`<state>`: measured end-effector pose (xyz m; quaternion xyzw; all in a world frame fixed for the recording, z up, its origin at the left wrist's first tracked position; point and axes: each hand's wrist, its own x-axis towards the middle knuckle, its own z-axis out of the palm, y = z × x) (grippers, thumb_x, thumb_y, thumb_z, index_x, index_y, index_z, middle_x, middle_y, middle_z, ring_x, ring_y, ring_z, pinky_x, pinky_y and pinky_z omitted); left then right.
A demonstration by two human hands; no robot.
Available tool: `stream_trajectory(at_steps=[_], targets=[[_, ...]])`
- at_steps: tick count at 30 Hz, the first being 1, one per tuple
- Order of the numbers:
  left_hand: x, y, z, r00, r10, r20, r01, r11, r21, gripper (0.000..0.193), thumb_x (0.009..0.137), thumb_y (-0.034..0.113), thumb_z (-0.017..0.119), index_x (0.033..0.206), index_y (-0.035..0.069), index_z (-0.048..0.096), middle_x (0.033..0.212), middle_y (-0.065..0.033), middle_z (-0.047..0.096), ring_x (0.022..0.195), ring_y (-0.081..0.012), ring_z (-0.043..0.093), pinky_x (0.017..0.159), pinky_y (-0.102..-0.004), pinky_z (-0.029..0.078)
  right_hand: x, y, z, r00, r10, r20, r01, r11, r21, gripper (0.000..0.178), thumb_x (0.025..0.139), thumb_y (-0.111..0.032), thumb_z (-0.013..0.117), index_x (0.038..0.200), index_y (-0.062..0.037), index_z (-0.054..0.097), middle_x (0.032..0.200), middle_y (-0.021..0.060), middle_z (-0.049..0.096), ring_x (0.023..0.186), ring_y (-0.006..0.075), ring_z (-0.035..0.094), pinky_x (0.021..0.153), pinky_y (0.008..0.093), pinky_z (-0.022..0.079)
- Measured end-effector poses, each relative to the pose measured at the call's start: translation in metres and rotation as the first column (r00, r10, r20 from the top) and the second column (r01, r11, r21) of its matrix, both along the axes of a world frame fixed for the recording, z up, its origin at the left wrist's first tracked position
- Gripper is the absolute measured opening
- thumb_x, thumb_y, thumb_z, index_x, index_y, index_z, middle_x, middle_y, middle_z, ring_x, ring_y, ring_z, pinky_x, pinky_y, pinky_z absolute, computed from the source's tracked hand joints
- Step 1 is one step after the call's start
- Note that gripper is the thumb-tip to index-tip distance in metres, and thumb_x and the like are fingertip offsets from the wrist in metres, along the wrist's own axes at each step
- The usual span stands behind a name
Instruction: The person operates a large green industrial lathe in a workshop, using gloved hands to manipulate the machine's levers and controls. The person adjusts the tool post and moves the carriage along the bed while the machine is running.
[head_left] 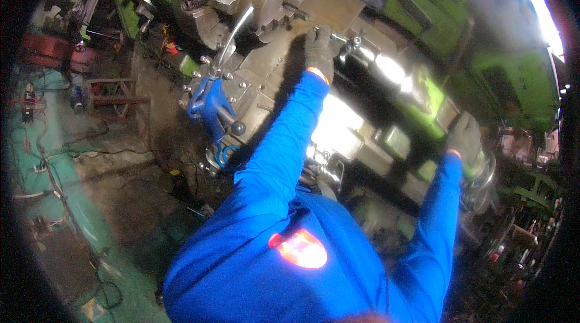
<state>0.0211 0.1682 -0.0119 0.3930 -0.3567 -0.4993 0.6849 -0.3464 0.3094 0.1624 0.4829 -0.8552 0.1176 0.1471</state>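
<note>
A large metal lathe chuck (266, 0) with stepped jaws sits at the upper left of a green lathe. My left hand (319, 51), in a grey glove, reaches to the front of the tailstock quill (389, 69). Its fingers are closed at the tip of a slim shaft held in a drill chuck (350, 48); what lies in them is hidden. My right hand (464, 136), also gloved, is at the back end of the green tailstock (426, 96). It grips the rim of a shiny handwheel (481, 181), which is partly blurred.
A blue tool holder with a lever (211, 102) stands on the carriage, left of my left forearm. A bent coolant pipe (238, 30) rises near the chuck. Bright light glares off a metal plate (338, 127). Racks of tools (519, 238) stand at right; cables cross the green floor (96, 220).
</note>
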Motion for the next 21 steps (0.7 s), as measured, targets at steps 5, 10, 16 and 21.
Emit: stream_trajectory(at_steps=[5, 10, 16, 21], targets=[[0.007, -0.019, -0.035, 0.979, -0.019, 0.201, 0.052, 0.986, -0.158, 0.039, 0.097, 0.019, 0.061, 0.136, 0.017, 0.064, 0.139, -0.0127, 0.059, 0.131, -0.0320, 0.053, 0.108, -0.0429, 0.045, 0.003, -0.003, 0.001, 1.000, -0.024, 0.009, 0.024, 0.999, 0.028, 0.045, 0.102, -0.046, 0.049, 0.120, -0.0146, 0.076, 0.124, 0.0126, 0.073, 0.116, 0.0365, 0.066, 0.098, 0.0500, 0.050], [0.004, -0.034, -0.059, 0.993, -0.084, -0.080, 0.067, 0.977, -0.202, 0.033, 0.098, 0.024, 0.060, 0.130, 0.021, 0.069, 0.132, -0.0097, 0.061, 0.129, -0.0288, 0.054, 0.104, -0.0445, 0.045, -0.010, -0.003, -0.009, 0.998, 0.016, -0.053, -0.016, 1.000, 0.006, 0.046, 0.102, -0.047, 0.048, 0.120, -0.0149, 0.076, 0.123, 0.0123, 0.074, 0.115, 0.0362, 0.067, 0.097, 0.0503, 0.051], [0.001, -0.007, 0.028, 0.881, -0.120, -0.459, 0.208, 0.967, 0.147, 0.025, 0.096, 0.019, 0.062, 0.120, 0.018, 0.070, 0.116, -0.0109, 0.065, 0.115, -0.0307, 0.061, 0.094, -0.0435, 0.050, -0.015, 0.003, -0.010, 0.999, -0.013, -0.046, 0.013, 1.000, 0.017, 0.047, 0.102, -0.047, 0.049, 0.118, -0.0130, 0.076, 0.121, 0.0137, 0.074, 0.113, 0.0371, 0.067, 0.095, 0.0513, 0.051], [0.011, -0.010, -0.002, 0.984, -0.056, 0.167, 0.044, 0.996, 0.077, 0.016, 0.098, 0.015, 0.061, 0.112, 0.012, 0.069, 0.102, -0.0113, 0.067, 0.099, -0.0297, 0.067, 0.083, -0.0390, 0.054, -0.006, -0.003, -0.008, 0.998, 0.041, -0.041, -0.042, 0.999, -0.016, 0.047, 0.102, -0.047, 0.049, 0.117, -0.0124, 0.077, 0.121, 0.0145, 0.074, 0.112, 0.0385, 0.067, 0.095, 0.0516, 0.051]])
